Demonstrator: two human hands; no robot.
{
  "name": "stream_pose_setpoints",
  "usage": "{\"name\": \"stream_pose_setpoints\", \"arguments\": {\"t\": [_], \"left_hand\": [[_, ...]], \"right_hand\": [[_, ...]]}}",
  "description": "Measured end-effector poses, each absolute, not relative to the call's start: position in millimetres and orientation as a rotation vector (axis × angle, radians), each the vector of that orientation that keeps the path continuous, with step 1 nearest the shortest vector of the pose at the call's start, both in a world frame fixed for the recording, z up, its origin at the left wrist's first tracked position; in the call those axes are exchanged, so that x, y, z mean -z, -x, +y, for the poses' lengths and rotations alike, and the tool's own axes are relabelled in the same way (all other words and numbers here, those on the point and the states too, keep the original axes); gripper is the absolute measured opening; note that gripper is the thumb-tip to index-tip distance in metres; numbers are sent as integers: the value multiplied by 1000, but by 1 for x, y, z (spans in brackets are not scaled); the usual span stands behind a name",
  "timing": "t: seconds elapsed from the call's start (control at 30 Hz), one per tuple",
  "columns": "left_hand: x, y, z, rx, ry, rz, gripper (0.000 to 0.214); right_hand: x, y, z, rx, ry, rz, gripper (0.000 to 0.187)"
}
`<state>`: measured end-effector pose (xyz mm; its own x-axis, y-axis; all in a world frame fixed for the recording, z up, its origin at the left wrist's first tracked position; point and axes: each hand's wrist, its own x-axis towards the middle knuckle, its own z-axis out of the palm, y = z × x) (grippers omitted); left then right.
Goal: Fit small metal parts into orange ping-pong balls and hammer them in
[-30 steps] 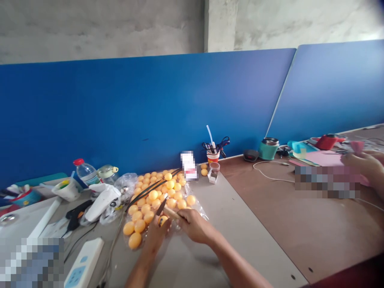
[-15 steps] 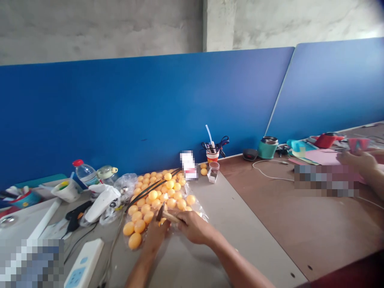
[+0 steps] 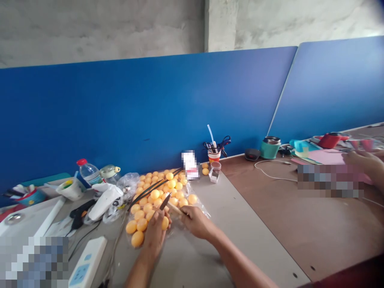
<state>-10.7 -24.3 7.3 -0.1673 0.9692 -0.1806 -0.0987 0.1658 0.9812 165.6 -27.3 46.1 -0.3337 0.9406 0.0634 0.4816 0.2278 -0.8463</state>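
The left hand [image 3: 156, 225] clutches an orange ball [image 3: 165, 223]; the right hand [image 3: 196, 222] clasps a wooden handle [image 3: 175, 208] — a dark pointed piece [image 3: 165, 201] near its far end, at the left hand's 1 o'clock. Towards 12, more balls [image 3: 155, 194] lie among clear plastic [image 3: 204, 210], crossed by black strips [image 3: 149, 193]. A power strip [image 3: 93, 252] rests at 8 o'clock on the worktop [image 3: 258, 232].

Dark pointed piece [image 3: 165, 201] seemingly part-hidden by the left fingers [image 3: 157, 217], power strip [image 3: 87, 261] cut off below.
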Motion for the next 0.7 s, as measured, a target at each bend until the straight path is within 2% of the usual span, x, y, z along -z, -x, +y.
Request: {"name": "stream_pose_setpoints", "arguments": {"t": [0.07,0.2,0.37,0.7], "left_hand": [[-10,15,-23,-1365,-605,1069,30],[-13,24,-20,-1355,-387,699,17],[-5,19,-19,-1396,-431,680,30],[2,24,-19,-1408,-330,708,15]], "right_hand": [[-42,-166,-24,-1029,1306,-1867,19],[-36,-167,-22,-1080,1270,-1816,19],[-31,-168,-21,-1039,1260,-1818,20],[-37,-167,-24,-926,1288,-1879,21]]}}
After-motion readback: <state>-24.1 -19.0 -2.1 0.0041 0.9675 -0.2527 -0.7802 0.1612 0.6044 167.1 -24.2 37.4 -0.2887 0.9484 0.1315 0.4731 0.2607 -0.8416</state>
